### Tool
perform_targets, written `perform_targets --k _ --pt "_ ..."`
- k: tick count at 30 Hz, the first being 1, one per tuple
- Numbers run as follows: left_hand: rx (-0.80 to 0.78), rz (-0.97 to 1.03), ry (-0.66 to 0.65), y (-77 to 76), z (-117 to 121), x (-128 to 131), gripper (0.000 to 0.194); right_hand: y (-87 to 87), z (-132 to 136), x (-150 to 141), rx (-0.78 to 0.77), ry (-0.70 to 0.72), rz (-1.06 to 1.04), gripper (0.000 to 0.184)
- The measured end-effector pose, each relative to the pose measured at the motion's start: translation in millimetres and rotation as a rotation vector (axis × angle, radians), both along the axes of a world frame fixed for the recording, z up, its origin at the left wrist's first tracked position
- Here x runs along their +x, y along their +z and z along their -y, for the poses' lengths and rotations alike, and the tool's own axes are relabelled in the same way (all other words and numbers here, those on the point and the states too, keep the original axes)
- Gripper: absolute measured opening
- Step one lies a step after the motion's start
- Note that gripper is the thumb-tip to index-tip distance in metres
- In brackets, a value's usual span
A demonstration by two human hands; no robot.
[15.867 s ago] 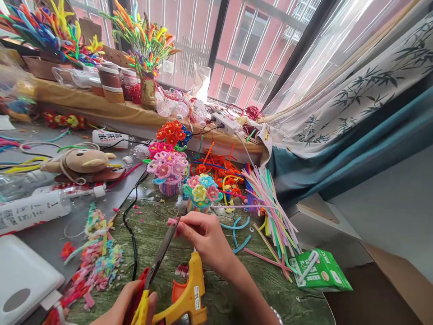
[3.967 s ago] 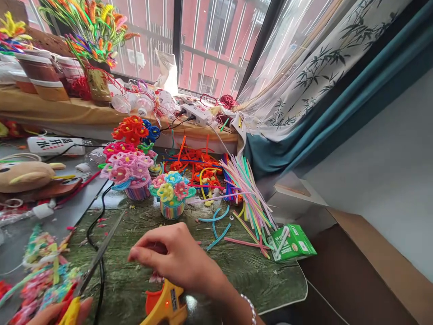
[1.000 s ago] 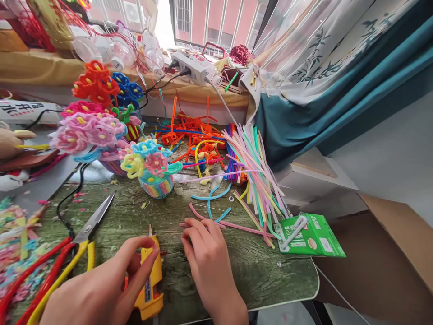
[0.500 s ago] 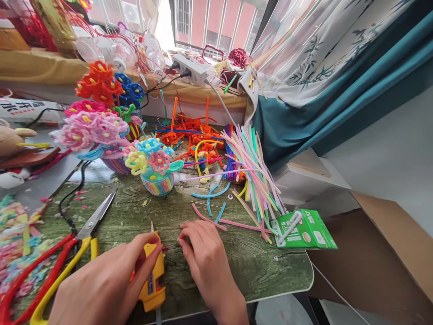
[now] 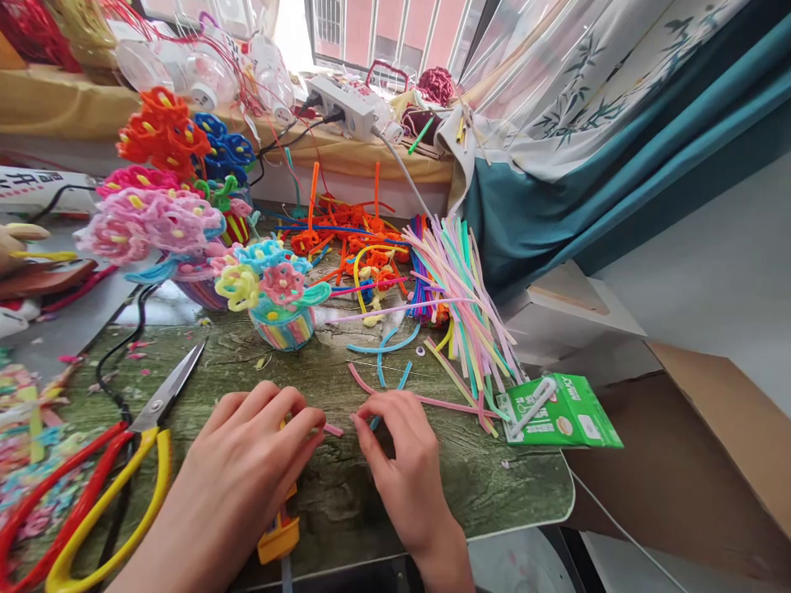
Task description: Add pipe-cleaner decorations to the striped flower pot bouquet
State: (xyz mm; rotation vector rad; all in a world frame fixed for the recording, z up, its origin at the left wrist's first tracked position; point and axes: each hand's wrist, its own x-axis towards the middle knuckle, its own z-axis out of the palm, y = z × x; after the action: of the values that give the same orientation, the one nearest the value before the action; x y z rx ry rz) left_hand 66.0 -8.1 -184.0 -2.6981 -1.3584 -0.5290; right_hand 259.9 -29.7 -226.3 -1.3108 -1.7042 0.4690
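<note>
Left hand: grip seemed closed on short pink piece, over bench. Right hand: curled alongside, hold could not be told. Step, apparently: positioning; next move called for fine control.

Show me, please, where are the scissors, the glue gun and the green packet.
Scissors [image 5: 156, 406], head view: the pivot screw.
Glue gun [image 5: 279, 540], head view: its yellow lower part; the rest mostly hidden.
Green packet [image 5: 576, 403], head view: bare green part of its printed front.

Head camera: over the tabletop at six o'clock — facing twelve and downward
Close: left hand, right hand
Far: barred window, twelve o'clock
</note>
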Motion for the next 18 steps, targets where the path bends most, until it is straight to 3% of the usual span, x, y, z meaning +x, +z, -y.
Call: perform_targets --k 5,18 --pt "0.034 -0.048 -0.031 -5.8 -5.0 7.2 0.035 -2.5 -0.5 -2.2 0.016 0.066 0.102 0.01" --pt "-0.053 -0.123 0.003 -8.3 -7.0 14.4 0.03 -4.9 0.2 -1.6 -0.005 0.065 0.087 0.01"
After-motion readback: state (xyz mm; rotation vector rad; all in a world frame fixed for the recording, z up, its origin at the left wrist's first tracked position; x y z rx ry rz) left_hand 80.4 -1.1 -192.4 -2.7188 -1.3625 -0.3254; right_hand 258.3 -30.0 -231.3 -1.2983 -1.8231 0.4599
